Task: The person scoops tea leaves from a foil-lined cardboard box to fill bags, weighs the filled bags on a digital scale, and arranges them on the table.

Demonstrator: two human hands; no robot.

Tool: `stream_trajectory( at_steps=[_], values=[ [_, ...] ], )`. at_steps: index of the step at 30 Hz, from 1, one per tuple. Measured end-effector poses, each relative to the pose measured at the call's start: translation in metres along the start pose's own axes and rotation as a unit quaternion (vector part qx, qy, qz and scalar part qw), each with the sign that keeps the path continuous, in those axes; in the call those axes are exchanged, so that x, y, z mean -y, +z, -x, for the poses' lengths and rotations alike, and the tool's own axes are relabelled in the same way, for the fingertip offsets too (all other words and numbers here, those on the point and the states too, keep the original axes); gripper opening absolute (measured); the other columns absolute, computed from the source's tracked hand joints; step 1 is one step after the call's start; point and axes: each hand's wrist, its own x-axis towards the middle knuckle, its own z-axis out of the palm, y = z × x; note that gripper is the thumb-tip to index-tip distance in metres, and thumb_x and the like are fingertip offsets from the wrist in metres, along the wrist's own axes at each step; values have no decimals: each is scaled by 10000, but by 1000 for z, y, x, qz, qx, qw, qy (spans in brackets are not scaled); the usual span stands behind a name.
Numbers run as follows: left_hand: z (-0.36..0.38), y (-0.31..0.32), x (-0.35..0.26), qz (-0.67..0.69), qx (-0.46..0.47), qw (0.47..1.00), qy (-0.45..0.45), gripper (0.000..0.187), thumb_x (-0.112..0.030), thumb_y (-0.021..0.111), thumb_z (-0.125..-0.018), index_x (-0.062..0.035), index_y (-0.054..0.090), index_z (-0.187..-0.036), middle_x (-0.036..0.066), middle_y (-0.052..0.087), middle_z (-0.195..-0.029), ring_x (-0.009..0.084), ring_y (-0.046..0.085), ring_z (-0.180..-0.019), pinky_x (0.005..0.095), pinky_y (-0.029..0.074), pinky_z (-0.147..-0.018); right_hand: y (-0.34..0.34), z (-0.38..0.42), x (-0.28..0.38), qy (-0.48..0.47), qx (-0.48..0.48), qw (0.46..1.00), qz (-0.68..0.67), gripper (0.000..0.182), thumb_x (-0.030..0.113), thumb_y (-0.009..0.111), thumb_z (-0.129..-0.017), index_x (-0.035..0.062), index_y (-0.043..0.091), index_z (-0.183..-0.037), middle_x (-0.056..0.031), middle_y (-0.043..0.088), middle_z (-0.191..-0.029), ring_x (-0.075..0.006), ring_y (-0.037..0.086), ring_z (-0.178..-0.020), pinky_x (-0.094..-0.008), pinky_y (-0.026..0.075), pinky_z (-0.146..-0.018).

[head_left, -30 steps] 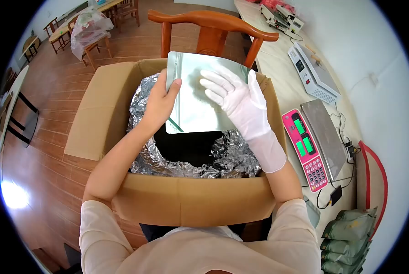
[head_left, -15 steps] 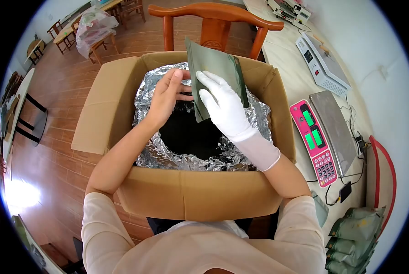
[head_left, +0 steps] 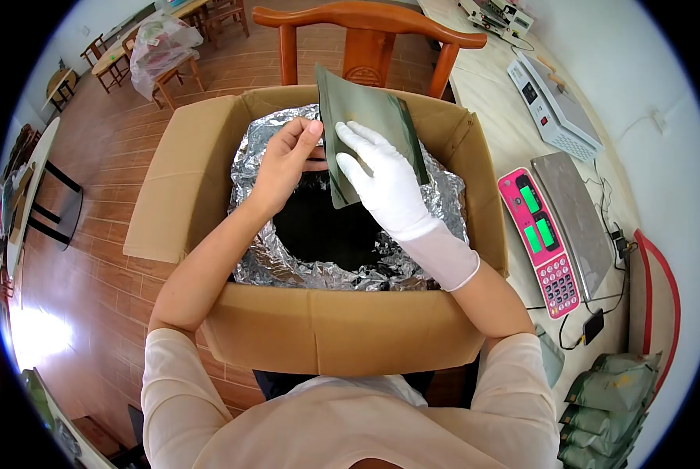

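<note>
A flat dark green pouch [head_left: 381, 109] is raised at a tilt over the foil-lined cardboard box [head_left: 264, 328]. My right hand [head_left: 381, 184], in a white glove, holds it with the fingers and thumb lying against its near face. At the pouch's left edge is my bare left hand [head_left: 287, 160], thumb and fingertips closed on that edge and the other fingers partly behind it. Below both hands, crumpled silver foil [head_left: 268, 262] surrounds a mass of dark, nearly black contents [head_left: 326, 230]. I cannot make out its grains.
On the right-hand table stand a pink scale [head_left: 539, 242] with lit green displays, its grey platform [head_left: 576, 219] and a white machine [head_left: 553, 105]. Several filled green pouches [head_left: 612, 399] sit at lower right. A wooden chair [head_left: 366, 47] stands behind the box.
My left thumb has come up to the pouch's left edge and the fingers have closed in there. The pouch and my right hand have barely shifted.
</note>
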Motion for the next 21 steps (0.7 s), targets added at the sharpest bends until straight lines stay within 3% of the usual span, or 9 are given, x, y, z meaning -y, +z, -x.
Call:
stream_trajectory(
  at_steps=[4,10,12,16,18,19,21],
  values=[
    [0,-2,3,-10,3,1000,4,323,-390,486,-948,-75,557,-952,-9,581,-882,71,559,-779,239,512,-711,1,0,-3,-7,-13,1000,-16,371,231,580,-858,62,582,-1189,-193,544,-1223,-324,534,-1110,-350,421,-937],
    [-3,-6,17,-12,-8,1000,-10,179,-236,480,-925,-79,558,-959,-3,578,-872,78,551,-761,247,509,-712,1,3,-1,12,14,1000,-19,430,331,609,-840,28,605,-1146,-201,556,-1207,-324,539,-1106,-354,422,-940],
    [-2,-10,19,-2,34,993,-113,152,-175,475,-890,-64,560,-949,5,578,-859,97,555,-771,262,503,-697,6,5,-5,10,37,999,2,476,387,632,-812,22,621,-1116,-204,565,-1194,-328,540,-1105,-362,418,-948],
    [2,-3,12,-54,30,989,-133,182,-178,481,-898,-20,562,-858,39,567,-829,108,553,-783,265,489,-665,5,3,-6,2,64,998,-6,464,353,624,-815,0,613,-1116,-206,541,-1230,-329,544,-1101,-365,442,-918],
    [5,3,12,-210,27,977,-18,241,-165,477,-908,28,544,-781,99,561,-814,175,568,-776,295,469,-661,6,1,-5,-26,28,999,25,346,290,611,-804,-9,636,-976,-191,592,-1123,-312,582,-1014,-383,489,-813],
    [7,7,11,-210,28,977,-16,241,-165,477,-908,28,544,-781,99,561,-814,175,568,-776,295,469,-661,5,1,-1,-26,26,999,26,346,290,611,-804,-9,636,-976,-191,592,-1123,-312,582,-1014,-383,489,-813],
    [14,16,5,-352,25,924,150,270,-157,465,-921,55,534,-770,156,554,-838,269,573,-777,322,456,-686,-3,-2,22,4,11,977,212,220,237,601,-782,17,593,-786,-152,610,-879,-291,610,-854,-390,503,-690]
  ],
)
